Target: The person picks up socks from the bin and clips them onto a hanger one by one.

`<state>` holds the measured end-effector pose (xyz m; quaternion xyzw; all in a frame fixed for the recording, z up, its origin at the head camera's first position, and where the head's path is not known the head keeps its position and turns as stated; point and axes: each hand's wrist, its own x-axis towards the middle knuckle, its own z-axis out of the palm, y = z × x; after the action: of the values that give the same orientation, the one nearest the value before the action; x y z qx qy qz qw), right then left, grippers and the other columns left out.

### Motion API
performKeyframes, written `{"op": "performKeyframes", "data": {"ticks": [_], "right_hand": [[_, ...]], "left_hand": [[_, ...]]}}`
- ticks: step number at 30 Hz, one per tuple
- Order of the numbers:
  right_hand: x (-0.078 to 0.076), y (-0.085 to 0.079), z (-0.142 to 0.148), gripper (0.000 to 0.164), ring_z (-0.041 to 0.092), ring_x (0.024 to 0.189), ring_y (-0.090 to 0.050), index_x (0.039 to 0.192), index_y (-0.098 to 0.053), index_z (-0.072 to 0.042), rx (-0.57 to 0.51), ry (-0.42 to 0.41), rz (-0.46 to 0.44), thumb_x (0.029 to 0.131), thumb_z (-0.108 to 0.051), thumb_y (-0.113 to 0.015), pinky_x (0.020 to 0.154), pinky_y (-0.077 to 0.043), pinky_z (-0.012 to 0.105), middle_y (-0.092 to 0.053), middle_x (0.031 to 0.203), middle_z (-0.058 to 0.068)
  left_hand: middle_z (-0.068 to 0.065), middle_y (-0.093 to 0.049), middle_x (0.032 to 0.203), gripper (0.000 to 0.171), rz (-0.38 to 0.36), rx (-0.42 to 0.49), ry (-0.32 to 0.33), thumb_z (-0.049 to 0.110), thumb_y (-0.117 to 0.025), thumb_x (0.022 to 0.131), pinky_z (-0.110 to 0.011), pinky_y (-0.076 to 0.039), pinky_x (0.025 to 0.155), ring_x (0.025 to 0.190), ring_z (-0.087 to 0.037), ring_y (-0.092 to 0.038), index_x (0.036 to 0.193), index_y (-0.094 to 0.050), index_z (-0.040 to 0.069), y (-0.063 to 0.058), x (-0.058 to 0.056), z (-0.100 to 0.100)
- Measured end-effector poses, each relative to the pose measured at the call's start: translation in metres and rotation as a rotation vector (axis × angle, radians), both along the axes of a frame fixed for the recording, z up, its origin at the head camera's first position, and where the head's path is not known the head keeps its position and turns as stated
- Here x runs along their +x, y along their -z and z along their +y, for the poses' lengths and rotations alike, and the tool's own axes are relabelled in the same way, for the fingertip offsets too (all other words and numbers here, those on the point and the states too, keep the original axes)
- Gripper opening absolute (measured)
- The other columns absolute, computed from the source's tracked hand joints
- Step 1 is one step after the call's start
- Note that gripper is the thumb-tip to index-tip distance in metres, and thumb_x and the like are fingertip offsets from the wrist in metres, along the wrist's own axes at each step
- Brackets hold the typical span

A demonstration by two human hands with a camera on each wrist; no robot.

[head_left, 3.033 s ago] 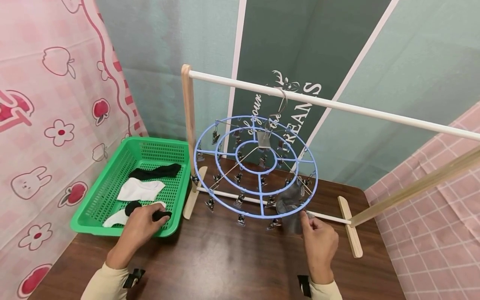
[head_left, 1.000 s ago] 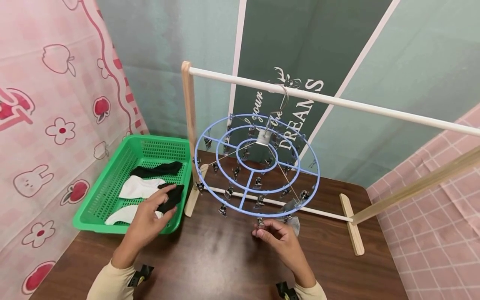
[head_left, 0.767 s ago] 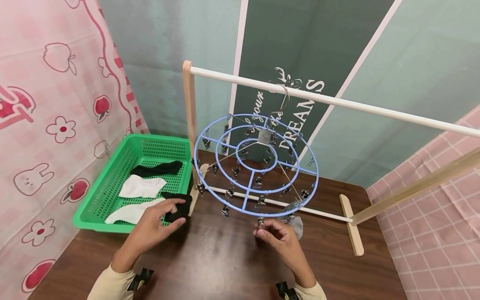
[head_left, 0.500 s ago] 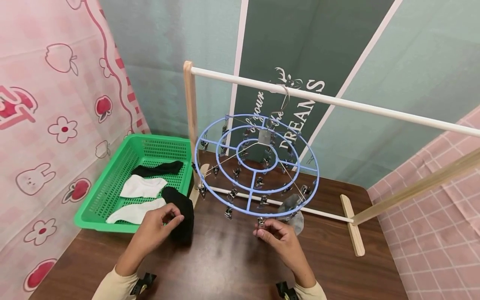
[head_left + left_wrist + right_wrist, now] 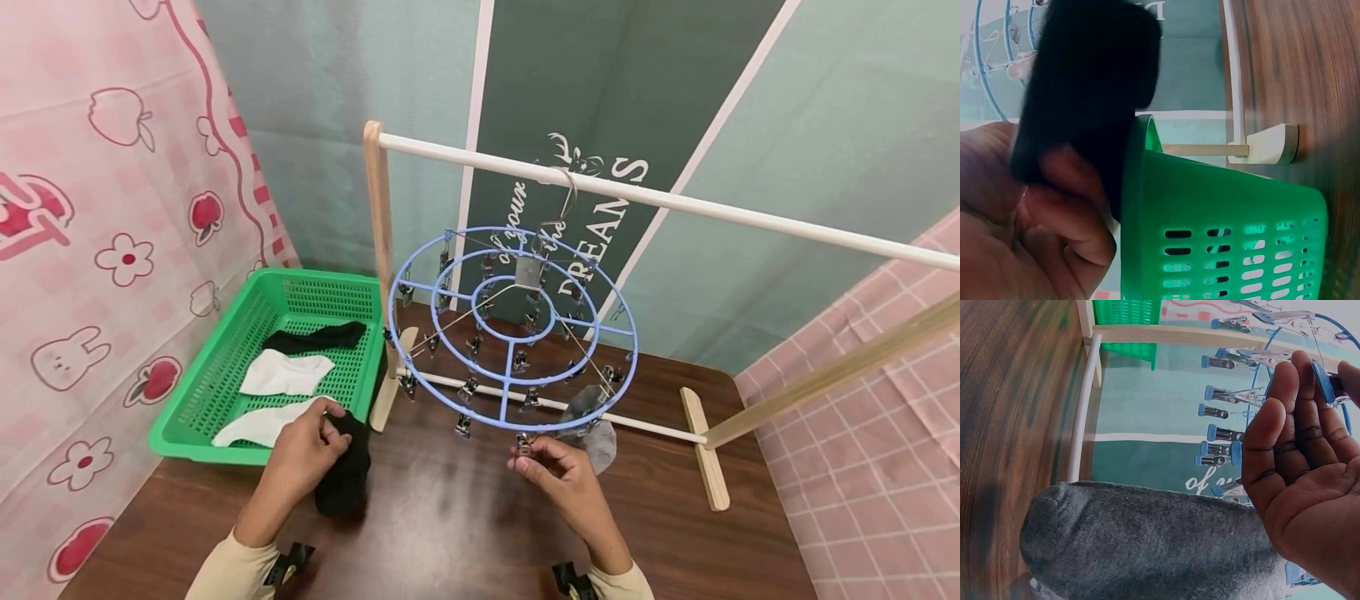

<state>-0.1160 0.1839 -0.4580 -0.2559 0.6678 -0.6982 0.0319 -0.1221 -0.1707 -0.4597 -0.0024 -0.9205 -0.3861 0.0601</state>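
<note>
My left hand (image 5: 303, 454) pinches a black sock (image 5: 347, 475) near its upper end. The sock hangs at the front right corner of the green basket (image 5: 202, 454). In the left wrist view the sock (image 5: 1094, 75) is a dark blur across the basket's rim. My right hand (image 5: 562, 479) pinches a metal clip (image 5: 523, 443) on the near edge of the blue round hanger (image 5: 525, 342); in the right wrist view that clip (image 5: 1324, 382) shows a blue tip between thumb and fingers. A grey sock (image 5: 600, 446) hangs from the hanger just behind this hand.
In the basket lie another black sock (image 5: 315, 337) and two white socks, one farther back (image 5: 285, 373) and one nearer (image 5: 266, 423). The hanger hooks over the white bar (image 5: 675, 205) of a wooden rack. Several more clips dangle from its rings.
My left hand has lifted the black sock out of the basket, then drawn it down toward me. The right hand has left the grey sock and taken a clip farther left. The hanger has turned.
</note>
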Motion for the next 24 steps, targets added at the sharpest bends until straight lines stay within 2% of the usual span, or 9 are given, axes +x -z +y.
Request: {"op": "performKeyframes", "data": {"ticks": [4,7,10,12,14,16,20,22,24], "right_hand": [[-0.001,-0.002,0.000,0.008,0.017,0.091,-0.069,0.097,-0.055,0.018,0.009,0.008,0.009,0.091,0.012,-0.055,0.081,-0.053,0.029,-0.069,0.100,0.005],[-0.002,-0.003,0.000,0.007,0.015,0.090,-0.068,0.095,-0.056,0.017,0.018,0.018,0.016,0.090,0.012,-0.056,0.079,-0.054,0.029,-0.069,0.098,0.012],[-0.002,-0.003,0.000,0.007,0.014,0.090,-0.068,0.095,-0.055,0.017,0.019,0.023,0.011,0.090,0.012,-0.057,0.079,-0.054,0.030,-0.068,0.096,0.018],[-0.001,-0.003,0.000,0.009,0.014,0.090,-0.068,0.096,-0.055,0.017,0.021,0.026,-0.002,0.090,0.011,-0.057,0.078,-0.054,0.029,-0.068,0.096,0.018],[0.000,-0.003,0.000,0.010,0.013,0.090,-0.068,0.097,-0.055,0.018,0.023,0.029,-0.015,0.090,0.011,-0.057,0.077,-0.054,0.028,-0.069,0.097,0.016],[0.001,-0.002,0.000,0.012,0.012,0.089,-0.068,0.099,-0.056,0.018,0.028,0.031,-0.026,0.090,0.010,-0.058,0.077,-0.054,0.025,-0.070,0.098,0.011],[0.002,0.000,-0.001,0.015,0.011,0.089,-0.068,0.102,-0.056,0.019,0.027,0.034,-0.034,0.090,0.010,-0.057,0.077,-0.053,0.024,-0.070,0.099,0.001],[0.003,0.000,0.000,0.015,0.011,0.089,-0.068,0.102,-0.056,0.020,0.024,0.037,-0.031,0.090,0.011,-0.057,0.078,-0.053,0.024,-0.070,0.099,-0.001],[0.003,0.001,0.000,0.014,0.011,0.089,-0.068,0.102,-0.057,0.019,0.031,0.043,-0.019,0.090,0.011,-0.057,0.078,-0.053,0.025,-0.070,0.099,0.002]], "left_hand": [[0.004,-0.055,0.064,0.024,-0.005,-0.028,0.007,-0.005,-0.067,0.078,-0.034,-0.041,0.061,0.057,-0.012,-0.049,0.100,-0.058,0.001,-0.001,-0.002,-0.002],[0.003,-0.057,0.066,0.022,-0.011,-0.041,0.016,-0.006,-0.065,0.076,-0.034,-0.041,0.062,0.059,-0.013,-0.049,0.096,-0.060,0.002,-0.004,-0.005,-0.004],[0.000,-0.061,0.073,0.023,-0.033,-0.093,0.002,-0.001,-0.070,0.075,-0.038,-0.043,0.063,0.065,-0.019,-0.055,0.097,-0.062,0.002,-0.007,-0.005,-0.005],[-0.007,-0.065,0.080,0.026,-0.061,-0.141,-0.007,0.006,-0.073,0.076,-0.044,-0.045,0.066,0.073,-0.027,-0.060,0.100,-0.062,0.002,-0.009,-0.005,-0.006],[-0.015,-0.067,0.089,0.033,-0.118,-0.206,-0.018,0.016,-0.074,0.079,-0.051,-0.043,0.070,0.082,-0.036,-0.061,0.105,-0.061,0.000,-0.011,-0.005,-0.008],[-0.022,-0.066,0.095,0.042,-0.206,-0.270,-0.024,0.025,-0.071,0.084,-0.058,-0.040,0.074,0.088,-0.044,-0.058,0.112,-0.058,-0.003,-0.012,-0.004,-0.009],[-0.028,-0.064,0.097,0.060,-0.389,-0.390,-0.019,0.040,-0.059,0.093,-0.066,-0.032,0.080,0.092,-0.050,-0.055,0.125,-0.048,-0.010,-0.011,-0.003,-0.010],[-0.028,-0.064,0.097,0.062,-0.421,-0.413,-0.009,0.042,-0.055,0.095,-0.067,-0.031,0.082,0.093,-0.050,-0.056,0.127,-0.046,-0.011,-0.011,-0.004,-0.011],[-0.027,-0.064,0.099,0.058,-0.416,-0.404,0.005,0.040,-0.055,0.095,-0.066,-0.033,0.082,0.094,-0.048,-0.058,0.125,-0.048,-0.010,-0.010,-0.005,-0.011]]}}
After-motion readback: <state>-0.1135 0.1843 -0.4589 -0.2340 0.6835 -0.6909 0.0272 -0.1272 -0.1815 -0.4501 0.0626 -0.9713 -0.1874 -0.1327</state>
